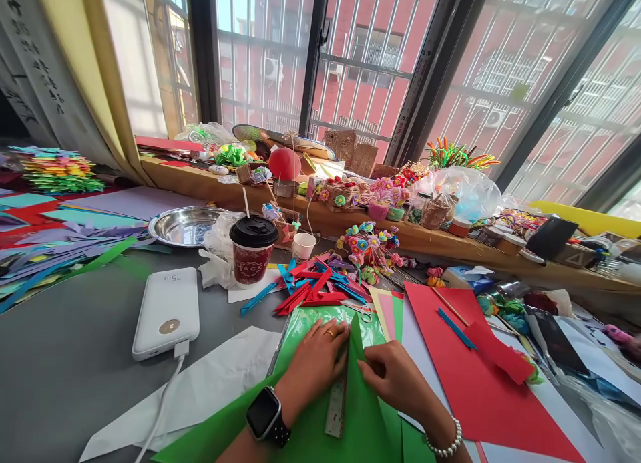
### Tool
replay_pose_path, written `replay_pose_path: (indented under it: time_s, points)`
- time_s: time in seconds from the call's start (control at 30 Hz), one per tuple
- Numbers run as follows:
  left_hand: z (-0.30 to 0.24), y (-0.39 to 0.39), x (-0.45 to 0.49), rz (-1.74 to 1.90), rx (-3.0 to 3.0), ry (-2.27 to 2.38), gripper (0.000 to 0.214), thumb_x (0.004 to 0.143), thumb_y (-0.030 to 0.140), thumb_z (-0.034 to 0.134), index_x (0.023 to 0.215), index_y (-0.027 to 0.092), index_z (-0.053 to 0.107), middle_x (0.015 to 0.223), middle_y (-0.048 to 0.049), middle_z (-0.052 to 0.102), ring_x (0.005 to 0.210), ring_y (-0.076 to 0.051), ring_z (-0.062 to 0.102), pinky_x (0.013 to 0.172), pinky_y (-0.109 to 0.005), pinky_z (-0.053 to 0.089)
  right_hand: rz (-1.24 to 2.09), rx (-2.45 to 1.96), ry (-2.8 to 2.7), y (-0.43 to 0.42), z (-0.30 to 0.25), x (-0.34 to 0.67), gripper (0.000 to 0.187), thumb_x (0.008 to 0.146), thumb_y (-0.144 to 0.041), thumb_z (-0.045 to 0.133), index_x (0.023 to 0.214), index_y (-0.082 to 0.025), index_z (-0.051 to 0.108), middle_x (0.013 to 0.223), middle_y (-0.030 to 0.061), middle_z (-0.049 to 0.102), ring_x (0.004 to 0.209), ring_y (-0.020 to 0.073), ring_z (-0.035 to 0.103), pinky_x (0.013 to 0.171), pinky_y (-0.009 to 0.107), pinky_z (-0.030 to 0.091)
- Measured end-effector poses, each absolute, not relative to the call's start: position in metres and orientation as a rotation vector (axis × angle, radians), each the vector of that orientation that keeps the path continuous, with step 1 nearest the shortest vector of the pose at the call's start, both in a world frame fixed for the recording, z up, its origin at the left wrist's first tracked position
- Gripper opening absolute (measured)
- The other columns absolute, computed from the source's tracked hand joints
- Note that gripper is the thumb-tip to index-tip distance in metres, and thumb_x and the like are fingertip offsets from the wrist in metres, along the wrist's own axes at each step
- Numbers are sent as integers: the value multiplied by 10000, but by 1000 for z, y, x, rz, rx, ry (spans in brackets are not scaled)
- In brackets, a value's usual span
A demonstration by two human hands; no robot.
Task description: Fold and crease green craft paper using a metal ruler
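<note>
A sheet of green paper (300,426) lies before me, with one part folded up into a standing flap (368,409). Along the fold lies a short clear ruler (335,408). My left hand (315,356), wearing a ring and a black watch, holds the ruler down against the paper, fingers close together over its far end. On the flap's right side, my right hand (398,379) has curled fingers, with thumb and forefinger at the paper's edge. White-handled scissors (366,313) rest just beyond on a clear plastic packet of green paper (313,319).
Red and blue folded paper pieces (320,286) lie ahead, near a lidded cup (253,252) with a straw. A white power bank (167,313) with a cable is at left. Red paper (465,363) covers the right side. Crafts crowd the ledge (320,212) under the window.
</note>
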State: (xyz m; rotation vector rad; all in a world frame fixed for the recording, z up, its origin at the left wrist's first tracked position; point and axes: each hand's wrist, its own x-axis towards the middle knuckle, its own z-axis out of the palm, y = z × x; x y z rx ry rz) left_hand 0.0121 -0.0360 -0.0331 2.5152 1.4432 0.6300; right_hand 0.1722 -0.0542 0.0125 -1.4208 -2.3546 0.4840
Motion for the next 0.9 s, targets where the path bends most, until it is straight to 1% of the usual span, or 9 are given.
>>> replay_pose_path:
  time_s: [0.1, 0.27, 0.37, 0.43, 0.6, 0.73, 0.83, 0.9]
  points:
    - [-35, -35, 13, 645, 2519, 1430, 360, 805, 198, 422, 1160, 207, 482, 1228, -56, 502, 1159, -245, 413, 995, -473, 284, 452, -1383, -2345, -55, 9, 166, 285, 682, -162, 422, 489, -177, 213, 430, -67, 240, 427, 63, 202, 427, 217, 149]
    - [-34, -36, 12, 652, 2513, 1423, 335, 805, 191, 419, 1126, 224, 507, 1203, -44, 521, 1160, -236, 412, 1007, -455, 269, 353, -1413, -2376, -59, 9, 163, 259, 665, -155, 446, 487, -173, 259, 436, -64, 282, 428, 62, 232, 443, 215, 155]
    - [-32, -37, 12, 646, 2509, 1426, 329, 819, 212, 397, 1129, 221, 507, 1216, -49, 510, 1161, -237, 410, 1006, -455, 268, 399, -1462, -2400, -61, 15, 171, 276, 700, -243, 480, 494, -174, 311, 445, -58, 339, 439, 65, 273, 452, 212, 164]
    - [-32, -37, 12, 636, 2498, 1438, 343, 825, 222, 383, 1151, 213, 490, 1224, -48, 505, 1165, -240, 404, 1006, -457, 268, 419, -1508, -2421, -63, 18, 177, 291, 698, -288, 503, 490, -172, 336, 449, -51, 374, 448, 69, 296, 459, 212, 173]
    - [-32, -37, 13, 617, 2493, 1455, 357, 813, 204, 398, 1160, 208, 481, 1214, -50, 512, 1167, -239, 401, 1010, -450, 262, 265, -1533, -2474, -67, 17, 173, 253, 705, -185, 428, 488, -171, 299, 440, -45, 337, 443, 77, 224, 460, 239, 147]
    - [-30, -36, 13, 574, 2509, 1449, 360, 793, 181, 419, 1146, 191, 488, 1165, -82, 541, 1147, -230, 424, 1011, -429, 259, 265, -1437, -2530, -70, 17, 157, 245, 712, -184, 423, 494, -170, 314, 450, -36, 366, 446, 78, 245, 460, 246, 146]
    - [-30, -36, 12, 595, 2529, 1431, 316, 796, 187, 422, 1096, 191, 520, 1135, -88, 555, 1123, -229, 445, 1010, -429, 259, 358, -1469, -2519, -71, 22, 162, 290, 746, -290, 462, 495, -172, 378, 457, -29, 427, 447, 79, 288, 457, 237, 162]
    - [-32, -37, 12, 639, 2531, 1442, 315, 801, 190, 419, 1102, 195, 511, 1133, -86, 553, 1126, -233, 441, 1007, -437, 262, 486, -1548, -2514, -73, 27, 171, 325, 707, -405, 529, 498, -174, 435, 472, -20, 481, 459, 85, 341, 455, 225, 185]
